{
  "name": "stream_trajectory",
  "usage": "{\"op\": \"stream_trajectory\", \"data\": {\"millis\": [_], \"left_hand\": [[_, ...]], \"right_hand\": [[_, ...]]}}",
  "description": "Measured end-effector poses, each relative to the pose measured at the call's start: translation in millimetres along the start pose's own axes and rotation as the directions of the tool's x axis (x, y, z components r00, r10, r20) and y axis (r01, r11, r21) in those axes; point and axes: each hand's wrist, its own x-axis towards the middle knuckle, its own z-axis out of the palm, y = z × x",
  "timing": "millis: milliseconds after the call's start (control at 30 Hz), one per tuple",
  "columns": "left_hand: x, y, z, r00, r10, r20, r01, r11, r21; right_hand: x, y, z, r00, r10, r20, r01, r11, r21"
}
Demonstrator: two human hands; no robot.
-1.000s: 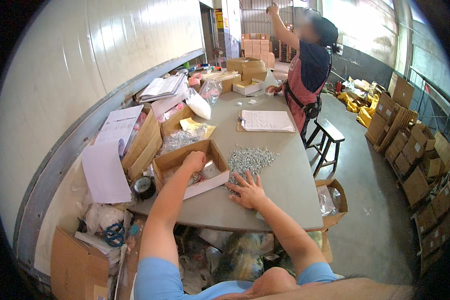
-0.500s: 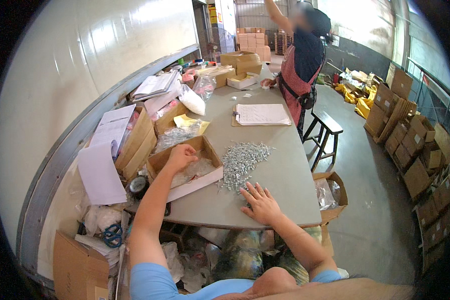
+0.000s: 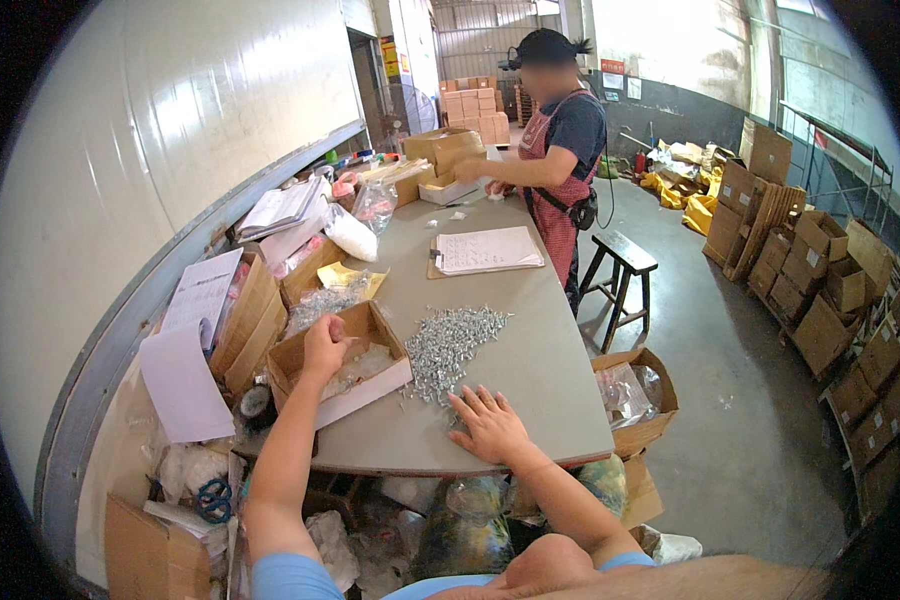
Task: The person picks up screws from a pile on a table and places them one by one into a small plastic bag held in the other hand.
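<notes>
My left hand (image 3: pixel 326 347) is over a shallow cardboard box (image 3: pixel 378 382), its fingers curled together; whatever they may hold cannot be made out. Clear plastic bags (image 3: pixel 362 368) lie in that box. Beside it, a pile of small silvery screws (image 3: pixel 455 345) is spread on the grey table (image 3: pixel 535 400). At the pile's near edge my right hand (image 3: pixel 492 428) rests palm down, fingers spread, a few screws close to its fingertips.
A clipboard with papers (image 3: pixel 488 250) lies beyond the screws. Boxes, papers and bags crowd the table's left side. Across the table a co-worker in a red checked apron (image 3: pixel 560 165) stands near a black stool (image 3: pixel 618 280). An open carton (image 3: pixel 635 400) sits by the right edge.
The view has shifted, so the table sits lower and further left. The co-worker's raised arm has come down to the table. My left hand stays over the box, my right by the screws.
</notes>
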Motion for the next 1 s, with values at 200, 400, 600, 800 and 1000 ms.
{"op": "stream_trajectory", "data": {"millis": [200, 400, 600, 800, 1000], "left_hand": [[-48, 78, -19, 0.992, 0.075, -0.104, -0.087, 0.989, -0.116], [-113, 105, -27, 0.996, 0.087, -0.013, -0.087, 0.991, -0.103], [-183, 80, -13, 0.985, -0.141, 0.104, 0.161, 0.96, -0.227], [-226, 93, -14, 0.907, -0.292, 0.304, 0.422, 0.651, -0.631], [-234, 100, -5, 0.857, -0.416, 0.304, 0.505, 0.559, -0.658]], "right_hand": [[1, 0, 3, 0.998, -0.008, -0.065, 0.009, 1.0, 0.013], [-7, -14, 3, 0.989, 0.138, -0.06, -0.138, 0.99, 0.004], [-9, -7, 10, 0.996, 0.052, -0.07, -0.052, 0.999, 0.008], [-12, -16, -3, 0.981, 0.159, -0.111, -0.157, 0.987, 0.024], [-13, -17, -7, 0.995, 0.089, -0.054, -0.086, 0.995, 0.053]]}}
